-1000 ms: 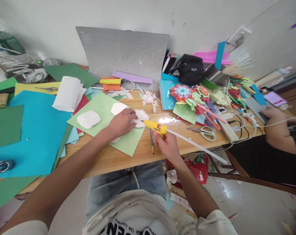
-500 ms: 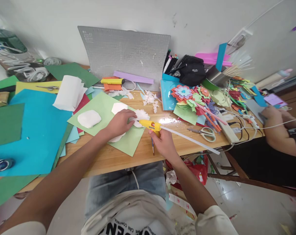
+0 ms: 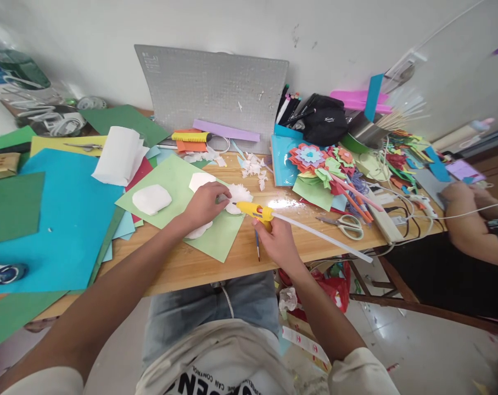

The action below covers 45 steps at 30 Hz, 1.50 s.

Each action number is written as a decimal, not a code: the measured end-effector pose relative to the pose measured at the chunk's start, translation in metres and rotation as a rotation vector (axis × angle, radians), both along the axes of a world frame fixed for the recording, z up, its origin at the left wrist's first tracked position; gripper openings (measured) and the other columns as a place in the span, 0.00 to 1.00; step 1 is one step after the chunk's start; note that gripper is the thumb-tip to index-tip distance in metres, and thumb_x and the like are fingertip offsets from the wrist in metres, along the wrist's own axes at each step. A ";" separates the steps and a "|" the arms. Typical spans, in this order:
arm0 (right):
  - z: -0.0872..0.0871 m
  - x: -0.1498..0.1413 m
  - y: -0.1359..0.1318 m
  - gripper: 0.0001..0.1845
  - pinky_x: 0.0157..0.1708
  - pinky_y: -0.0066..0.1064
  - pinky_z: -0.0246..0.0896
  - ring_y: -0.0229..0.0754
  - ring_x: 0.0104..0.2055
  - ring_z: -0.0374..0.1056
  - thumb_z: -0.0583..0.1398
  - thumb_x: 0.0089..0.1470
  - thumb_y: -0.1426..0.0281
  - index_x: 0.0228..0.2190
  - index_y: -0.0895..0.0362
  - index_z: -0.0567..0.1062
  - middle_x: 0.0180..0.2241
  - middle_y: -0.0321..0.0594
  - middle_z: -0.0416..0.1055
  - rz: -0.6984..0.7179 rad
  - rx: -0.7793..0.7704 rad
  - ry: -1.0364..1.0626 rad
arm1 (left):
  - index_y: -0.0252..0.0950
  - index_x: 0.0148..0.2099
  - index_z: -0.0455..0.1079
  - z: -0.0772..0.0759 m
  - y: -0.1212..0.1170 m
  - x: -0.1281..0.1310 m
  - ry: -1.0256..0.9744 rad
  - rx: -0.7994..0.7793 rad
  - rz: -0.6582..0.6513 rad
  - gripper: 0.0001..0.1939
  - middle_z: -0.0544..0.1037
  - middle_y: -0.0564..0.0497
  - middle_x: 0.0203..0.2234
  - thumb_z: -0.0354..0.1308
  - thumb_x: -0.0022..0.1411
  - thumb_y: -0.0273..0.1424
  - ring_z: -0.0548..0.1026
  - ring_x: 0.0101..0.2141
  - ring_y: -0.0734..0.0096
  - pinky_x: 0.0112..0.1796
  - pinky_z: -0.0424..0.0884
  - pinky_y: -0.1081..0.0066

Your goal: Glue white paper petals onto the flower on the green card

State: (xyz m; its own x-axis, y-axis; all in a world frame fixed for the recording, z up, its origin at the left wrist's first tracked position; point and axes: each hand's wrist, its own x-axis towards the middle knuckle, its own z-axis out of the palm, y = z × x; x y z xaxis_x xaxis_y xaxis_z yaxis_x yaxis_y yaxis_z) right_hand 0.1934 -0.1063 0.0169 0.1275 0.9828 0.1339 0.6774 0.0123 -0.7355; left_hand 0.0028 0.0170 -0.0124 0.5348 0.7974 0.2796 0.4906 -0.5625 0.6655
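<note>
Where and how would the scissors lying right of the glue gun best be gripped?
Probably by the pale handle loops of the scissors, from above on the near side: they lie flat, blades pointing left, with the power strip just right of the loops.

This is a craft workspace, whether in a home or a workshop cannot be told. A long wooden surface (image 3: 166, 274) stands against a pale wall (image 3: 216, 24), and a grey cutting mat (image 3: 216, 82) leans at its far side. Blue paper (image 3: 76, 219) and other coloured sheets spread over the left. Near the middle are a yellow glue gun (image 3: 251, 209) and white paper scraps (image 3: 252, 164); farther right come markers (image 3: 282, 109), paper flowers (image 3: 309, 156), scissors (image 3: 340, 221) and a power strip (image 3: 391, 227). At far right, another person's arm (image 3: 465, 211) shows by the same surface.
</note>
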 end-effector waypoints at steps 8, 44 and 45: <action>-0.005 -0.002 0.004 0.17 0.41 0.37 0.63 0.48 0.37 0.71 0.54 0.59 0.60 0.39 0.57 0.76 0.34 0.44 0.76 0.009 -0.006 -0.069 | 0.37 0.39 0.75 0.001 -0.001 0.000 -0.012 0.000 -0.003 0.09 0.78 0.48 0.41 0.54 0.58 0.28 0.74 0.41 0.63 0.45 0.70 0.62; -0.014 0.000 0.005 0.19 0.36 0.35 0.62 0.49 0.34 0.71 0.53 0.59 0.59 0.35 0.59 0.76 0.31 0.47 0.76 -0.045 -0.011 -0.265 | 0.38 0.40 0.75 0.000 -0.002 0.000 -0.015 -0.007 -0.003 0.10 0.78 0.48 0.41 0.54 0.58 0.28 0.74 0.42 0.62 0.46 0.70 0.62; -0.014 0.001 0.005 0.19 0.36 0.35 0.62 0.49 0.34 0.71 0.53 0.59 0.59 0.36 0.59 0.76 0.32 0.47 0.76 -0.043 -0.009 -0.264 | 0.38 0.40 0.75 0.000 -0.002 0.000 -0.016 -0.003 -0.002 0.10 0.78 0.48 0.41 0.54 0.58 0.28 0.74 0.42 0.62 0.46 0.70 0.61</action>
State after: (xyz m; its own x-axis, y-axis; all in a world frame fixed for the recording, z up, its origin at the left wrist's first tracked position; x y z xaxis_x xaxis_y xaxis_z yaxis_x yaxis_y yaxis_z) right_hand 0.1940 -0.1017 0.0033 0.1313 0.9785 0.1590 0.8458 -0.0270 -0.5328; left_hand 0.0028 0.0153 -0.0122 0.5319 0.7972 0.2856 0.4787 -0.5612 0.6752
